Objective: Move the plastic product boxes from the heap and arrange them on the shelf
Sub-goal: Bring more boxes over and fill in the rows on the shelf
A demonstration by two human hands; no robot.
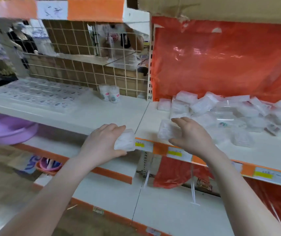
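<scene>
So the left hand (105,143) has its fingers and thumb wrapped around a small clear plastic box of white stuff (124,140), holding it right at the near edge of the white shelf board (88,114), about where the two shelf sections meet. The right hand (190,135) is clamped on a second clear plastic box (166,130), thumb low and fingers over the top, and that one looks like it's sitting just off the near-left fringe of the heap of clear plastic boxes (230,113), which is sprawled across the right section in front of the red plastic sheet (221,57).

Further left and farther back, rows of flat clear packs (34,94) are already laid out, with two small round white tubs (110,93) standing near the wire grid (85,68). A purple plastic basin (6,128) sits one shelf down on the far left.

What I'd worry about: these boxes look slick and both grips are only around the edges, so one could squirt out and drop to the lower shelves. Pulling from the pile's edge might also send the loosely stacked ones sliding off the front lip.
</scene>
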